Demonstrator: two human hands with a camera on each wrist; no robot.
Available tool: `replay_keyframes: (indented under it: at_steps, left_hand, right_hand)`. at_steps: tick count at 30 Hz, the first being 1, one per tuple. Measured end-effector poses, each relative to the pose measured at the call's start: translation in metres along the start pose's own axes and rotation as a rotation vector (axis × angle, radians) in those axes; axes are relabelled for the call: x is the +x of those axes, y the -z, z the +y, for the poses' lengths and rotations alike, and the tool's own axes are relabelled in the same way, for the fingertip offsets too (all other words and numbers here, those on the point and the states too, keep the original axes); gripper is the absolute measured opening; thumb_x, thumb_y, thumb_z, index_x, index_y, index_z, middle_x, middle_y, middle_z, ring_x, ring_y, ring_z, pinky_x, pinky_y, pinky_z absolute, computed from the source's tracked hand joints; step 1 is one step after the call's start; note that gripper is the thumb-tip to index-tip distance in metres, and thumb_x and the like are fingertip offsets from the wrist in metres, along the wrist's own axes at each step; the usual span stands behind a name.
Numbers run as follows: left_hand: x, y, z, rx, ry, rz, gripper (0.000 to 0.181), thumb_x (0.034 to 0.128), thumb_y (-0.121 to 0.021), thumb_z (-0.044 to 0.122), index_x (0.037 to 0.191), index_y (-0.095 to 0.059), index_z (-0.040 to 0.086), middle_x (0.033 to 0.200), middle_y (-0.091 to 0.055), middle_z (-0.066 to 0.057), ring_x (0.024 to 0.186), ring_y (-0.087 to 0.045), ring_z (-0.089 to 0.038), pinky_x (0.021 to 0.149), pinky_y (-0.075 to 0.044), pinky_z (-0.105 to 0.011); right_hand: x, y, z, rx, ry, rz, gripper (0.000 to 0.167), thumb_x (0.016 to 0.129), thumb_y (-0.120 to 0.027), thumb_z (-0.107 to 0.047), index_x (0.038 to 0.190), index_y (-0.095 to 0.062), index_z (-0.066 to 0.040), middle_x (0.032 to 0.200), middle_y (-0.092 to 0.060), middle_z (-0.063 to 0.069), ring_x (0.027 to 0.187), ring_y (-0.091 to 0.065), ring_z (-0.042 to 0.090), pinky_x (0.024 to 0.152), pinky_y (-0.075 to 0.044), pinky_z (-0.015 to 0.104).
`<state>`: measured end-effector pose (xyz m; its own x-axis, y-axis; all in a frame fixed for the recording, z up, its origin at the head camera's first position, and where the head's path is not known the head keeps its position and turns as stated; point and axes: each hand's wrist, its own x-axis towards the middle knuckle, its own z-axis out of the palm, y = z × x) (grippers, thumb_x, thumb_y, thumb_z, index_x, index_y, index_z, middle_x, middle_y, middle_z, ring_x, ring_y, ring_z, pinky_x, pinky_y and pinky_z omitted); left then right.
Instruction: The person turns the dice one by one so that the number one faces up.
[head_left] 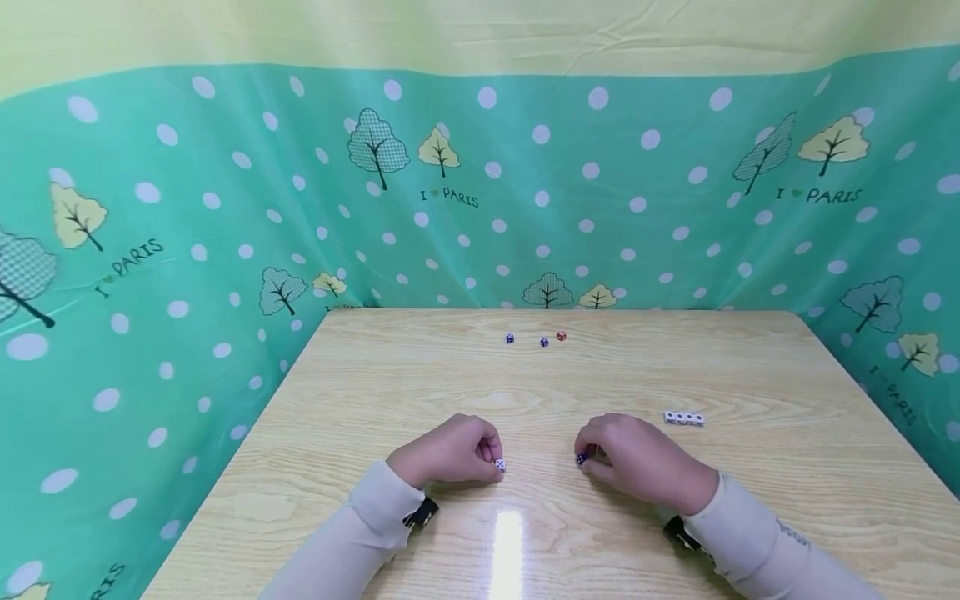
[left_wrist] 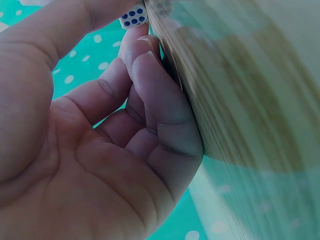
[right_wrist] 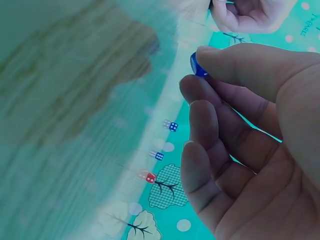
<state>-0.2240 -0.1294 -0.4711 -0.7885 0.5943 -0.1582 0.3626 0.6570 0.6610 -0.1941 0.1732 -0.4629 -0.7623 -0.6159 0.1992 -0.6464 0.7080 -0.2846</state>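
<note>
The left hand pinches a white die between thumb and fingers at the tabletop; in the left wrist view the white die shows blue dots at the fingertips. Across a gap to the right, the right hand holds a blue die between thumb and index finger. The right wrist view shows this blue die in the pinch, the other fingers curved below it.
Toward the table's far edge lie two blue dice and a red die. A short row of white dice lies beyond the right hand. A patterned green cloth hangs around the table.
</note>
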Motion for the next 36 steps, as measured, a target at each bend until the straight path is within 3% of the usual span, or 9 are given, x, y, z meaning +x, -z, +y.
replay_keyframes:
  at_steps: [10, 23, 31, 36]
  left_hand:
    - [0.0, 0.001, -0.001, 0.001, 0.0, -0.002, 0.019, 0.0818, -0.086, 0.016, 0.08, -0.068, 0.018, 0.074, -0.064, 0.008, 0.069, -0.058, -0.003, 0.067, -0.051, -0.021]
    - [0.0, 0.001, -0.002, -0.003, 0.004, -0.001, 0.019, 0.0819, -0.086, 0.016, 0.08, -0.068, 0.018, 0.075, -0.064, 0.008, 0.069, -0.058, -0.004, 0.067, -0.051, -0.021]
    - [0.0, -0.001, -0.004, -0.012, 0.005, -0.003, 0.019, 0.081, -0.087, 0.016, 0.08, -0.068, 0.018, 0.075, -0.065, 0.008, 0.07, -0.058, -0.004, 0.068, -0.052, -0.021]
    - [0.0, 0.0, -0.003, -0.012, 0.004, -0.007, 0.018, 0.0823, -0.086, 0.016, 0.08, -0.068, 0.018, 0.075, -0.065, 0.008, 0.069, -0.058, -0.004, 0.067, -0.052, -0.021]
  right_hand:
    - [0.002, 0.003, 0.003, 0.125, -0.052, -0.077, 0.013, 0.089, -0.082, -0.016, 0.089, -0.072, -0.025, 0.085, -0.065, -0.02, 0.076, -0.057, -0.003, 0.069, -0.052, 0.022]
    - [0.002, 0.0, 0.011, 0.172, -0.073, -0.119, 0.017, 0.089, -0.081, -0.012, 0.09, -0.073, -0.027, 0.087, -0.064, -0.014, 0.075, -0.057, 0.004, 0.068, -0.05, 0.022]
    - [0.001, 0.001, 0.007, 0.141, -0.083, -0.115, 0.014, 0.088, -0.082, -0.016, 0.096, -0.074, -0.025, 0.088, -0.063, -0.014, 0.078, -0.056, 0.006, 0.07, -0.05, 0.024]
    - [0.0, 0.002, 0.002, 0.062, -0.057, -0.092, 0.014, 0.087, -0.083, -0.019, 0.096, -0.074, -0.023, 0.091, -0.063, -0.014, 0.078, -0.056, 0.001, 0.071, -0.052, 0.024]
